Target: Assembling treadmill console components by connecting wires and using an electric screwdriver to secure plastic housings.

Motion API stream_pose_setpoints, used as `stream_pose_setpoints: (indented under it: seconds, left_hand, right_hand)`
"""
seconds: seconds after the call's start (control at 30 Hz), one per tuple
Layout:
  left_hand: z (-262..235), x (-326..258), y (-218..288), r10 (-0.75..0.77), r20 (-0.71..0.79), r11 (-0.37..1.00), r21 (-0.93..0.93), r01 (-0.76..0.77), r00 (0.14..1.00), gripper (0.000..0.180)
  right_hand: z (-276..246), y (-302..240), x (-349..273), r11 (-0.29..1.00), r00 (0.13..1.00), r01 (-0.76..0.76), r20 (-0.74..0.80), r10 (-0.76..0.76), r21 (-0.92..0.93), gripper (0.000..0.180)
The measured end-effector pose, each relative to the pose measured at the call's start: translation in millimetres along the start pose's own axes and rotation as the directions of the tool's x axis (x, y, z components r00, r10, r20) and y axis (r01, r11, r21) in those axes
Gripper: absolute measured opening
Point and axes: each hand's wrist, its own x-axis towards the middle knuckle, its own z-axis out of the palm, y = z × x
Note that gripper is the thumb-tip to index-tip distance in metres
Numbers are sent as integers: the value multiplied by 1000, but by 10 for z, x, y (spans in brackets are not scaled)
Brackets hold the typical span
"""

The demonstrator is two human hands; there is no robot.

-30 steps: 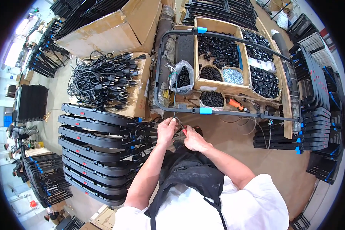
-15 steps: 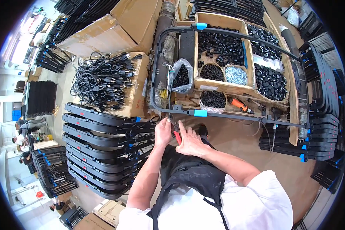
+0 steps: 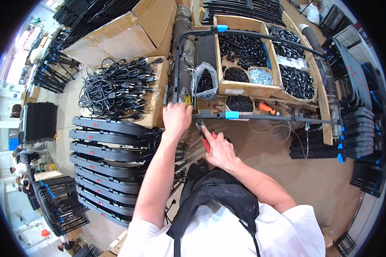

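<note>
A large black tubular frame (image 3: pixel 255 116) with blue tape patches (image 3: pixel 232 115) lies in front of me, over the bench. My left hand (image 3: pixel 177 116) is closed over its near left corner, fingers wrapped round the rail. Just below the near rail, my right hand (image 3: pixel 221 150) grips red-handled pliers (image 3: pixel 206 143). Their dark jaws point up toward the rail, close to the left hand. Whether the jaws touch anything cannot be made out. A clear plastic bag (image 3: pixel 206 81) of small black parts sits inside the frame, beyond the left hand.
A wooden divided tray (image 3: pixel 248 88) holds black caps and silver screws (image 3: pixel 260 76). Beside it lies an orange-handled tool (image 3: pixel 269 109). Tangled black cables (image 3: pixel 116 88) cover a cardboard box on the left, with stacked curved black panels (image 3: pixel 107 160) nearer. More black frames (image 3: pixel 356 141) stand right.
My left hand has moved up and left from beside the pliers onto the frame's corner. The right hand has shifted slightly right with the pliers. The frame's near rail sits a little higher in view.
</note>
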Motion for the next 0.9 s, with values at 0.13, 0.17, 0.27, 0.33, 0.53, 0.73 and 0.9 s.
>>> stream_pose_setpoints:
  seconds: [0.13,0.17,0.27,0.33,0.53,0.73,0.9]
  left_hand:
    - [122,298,-13,264,169,940,174,-293,950,52]
    - [205,361,-124,283,256,937,133,-323,924,52]
    - [345,489,-273,350,349,926,11,-378,869,48]
    - [382,505,-288,392,298,919,-79,-387,870,47]
    - [413,483,-216,340,267,939,-142,-313,902,44]
    - [420,477,-197,298,242,951,-154,-267,923,44]
    - [440,516,-164,246,245,964,-158,-211,938,44]
  right_hand:
    - [191,-221,-61,994,990,-103,-96,99,-38,94]
    - [232,-318,-47,992,986,-121,-120,115,-43,95]
    - [358,-480,28,978,967,-195,-182,179,-71,95]
    - [472,-549,43,966,952,-242,-216,219,-90,96]
    - [731,-820,131,933,910,-351,-265,318,-85,109]
    - [755,-957,271,891,883,-444,-217,417,-96,115]
    - [590,-883,274,902,883,-430,-196,427,31,112]
